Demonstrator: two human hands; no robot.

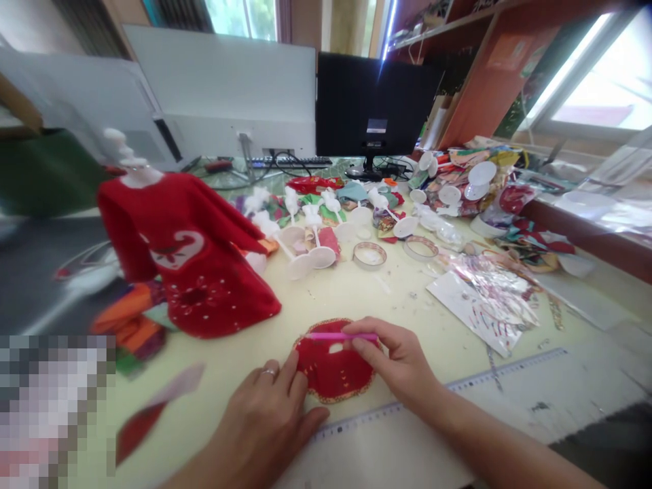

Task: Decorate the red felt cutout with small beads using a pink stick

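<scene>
Right hand [400, 363] pinching pink stick [342, 336] over gold-edged red cloth circle [331, 373], left hand [259, 424] pressing its rim; red-dressed form [186, 265] at 10 o'clock, bare white stands [322, 257] at 12

Left hand [259, 421] pressing red fabric disc [331, 373]; right hand [397, 360] pinching pink rod [341, 336], probably plastic.

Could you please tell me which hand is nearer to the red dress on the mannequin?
Left. The left hand lies below and to the right of the red dress; the right hand is farther right, beyond the red fabric piece, holding a pink stick.
</scene>
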